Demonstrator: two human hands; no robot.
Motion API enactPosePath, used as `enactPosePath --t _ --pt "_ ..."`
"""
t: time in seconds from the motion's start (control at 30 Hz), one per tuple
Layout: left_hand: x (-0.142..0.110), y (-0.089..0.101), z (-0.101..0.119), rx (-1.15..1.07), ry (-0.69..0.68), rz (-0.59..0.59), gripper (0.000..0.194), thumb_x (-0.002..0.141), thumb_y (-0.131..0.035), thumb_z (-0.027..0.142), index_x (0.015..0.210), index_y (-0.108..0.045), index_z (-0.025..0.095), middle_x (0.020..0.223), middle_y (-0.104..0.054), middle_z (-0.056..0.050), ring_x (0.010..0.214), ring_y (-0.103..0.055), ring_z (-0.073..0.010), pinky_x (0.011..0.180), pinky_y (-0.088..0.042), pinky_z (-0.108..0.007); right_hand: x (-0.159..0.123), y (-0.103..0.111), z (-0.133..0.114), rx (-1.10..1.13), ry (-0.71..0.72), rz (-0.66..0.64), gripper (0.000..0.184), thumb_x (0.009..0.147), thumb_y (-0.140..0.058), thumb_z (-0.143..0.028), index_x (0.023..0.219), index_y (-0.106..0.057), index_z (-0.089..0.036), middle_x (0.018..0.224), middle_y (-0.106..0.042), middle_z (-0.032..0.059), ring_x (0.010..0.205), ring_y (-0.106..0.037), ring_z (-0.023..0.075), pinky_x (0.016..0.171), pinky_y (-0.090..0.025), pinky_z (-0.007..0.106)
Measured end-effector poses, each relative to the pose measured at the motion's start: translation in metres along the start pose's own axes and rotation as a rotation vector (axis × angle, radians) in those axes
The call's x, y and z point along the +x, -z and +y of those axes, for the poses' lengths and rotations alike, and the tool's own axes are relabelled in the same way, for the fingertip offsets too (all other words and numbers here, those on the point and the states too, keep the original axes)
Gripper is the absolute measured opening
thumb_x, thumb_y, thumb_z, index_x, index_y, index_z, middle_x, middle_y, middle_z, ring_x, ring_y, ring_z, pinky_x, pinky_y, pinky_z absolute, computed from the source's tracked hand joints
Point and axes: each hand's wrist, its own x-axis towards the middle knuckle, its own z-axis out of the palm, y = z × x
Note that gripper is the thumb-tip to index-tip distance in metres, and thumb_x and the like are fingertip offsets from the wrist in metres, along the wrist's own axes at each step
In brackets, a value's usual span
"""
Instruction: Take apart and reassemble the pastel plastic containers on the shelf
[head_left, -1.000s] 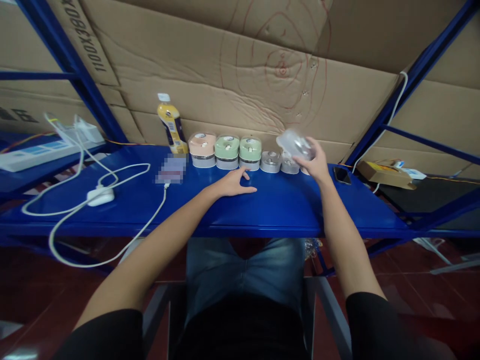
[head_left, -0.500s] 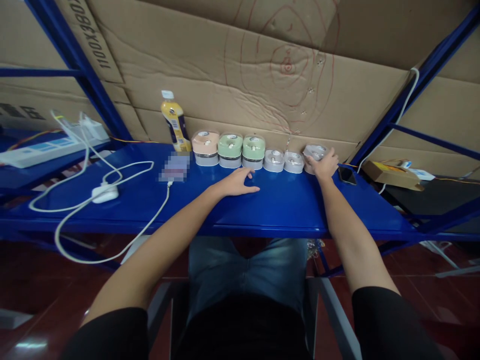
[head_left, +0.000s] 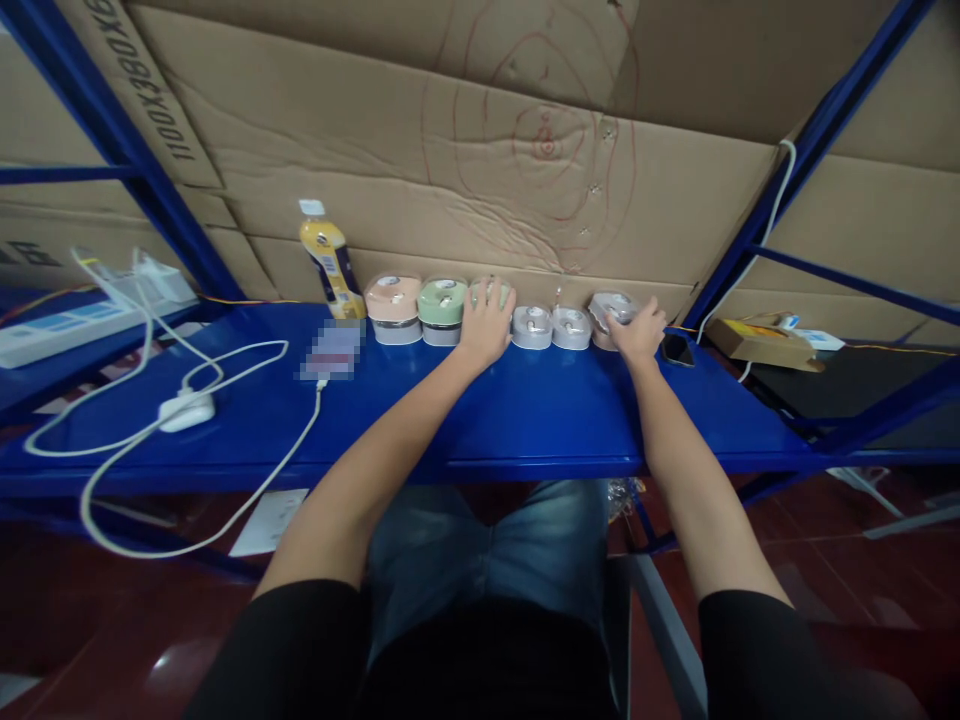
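Along the back of the blue shelf (head_left: 540, 410) stands a row of small lidded food containers. My left hand (head_left: 486, 325) lies over the right-hand green container (head_left: 495, 291), its fingers spread around the top and hiding most of it. Just left of it are another green container (head_left: 442, 305) and a pink one (head_left: 394, 305), both with grey bases. Two low grey containers (head_left: 532, 326) sit between my hands. At the right end, my right hand (head_left: 639, 325) grips a taller grey container (head_left: 609, 308) with a clear top, thumb in front and fingers on its right side.
A yellow drink bottle (head_left: 330, 265) and a blurred-out flat item (head_left: 330, 350) with a white cable are at the left. A charger (head_left: 187, 410) and a power strip (head_left: 97, 315) lie farther left. A phone (head_left: 678, 350) rests right of my right hand; cardboard (head_left: 360, 150) backs the shelf.
My right hand brought the clear-topped piece down and right onto the end of the row and remains on it. My left hand rose from the shelf surface onto the green container.
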Motion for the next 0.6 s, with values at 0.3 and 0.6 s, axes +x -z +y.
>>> enactPosePath --t 0.3,0.6 --pt "-0.014 -0.003 0.003 0.067 -0.007 -0.033 0.063 0.098 -0.057 0.012 0.161 -0.054 0.013 0.171 -0.047 -0.03 0.162 -0.034 -0.0559 0.128 -0.019 -0.084 -0.005 0.006 -0.007 0.025 0.001 0.04 0.083 0.092 -0.066 -0.054 0.158 -0.044 -0.008 0.151 -0.054 0.0321 0.142 -0.053 0.0492 0.115 -0.047 0.065" --pt "-0.022 0.014 0.005 0.051 -0.075 0.017 0.057 0.101 -0.05 0.01 0.159 -0.054 0.013 0.17 -0.048 -0.029 0.162 -0.037 -0.0531 0.131 -0.021 -0.08 -0.009 0.02 -0.017 0.059 0.046 0.105 0.074 0.094 -0.064 -0.048 0.153 -0.051 -0.006 0.151 -0.057 0.0321 0.142 -0.056 0.0478 0.118 -0.047 0.063"
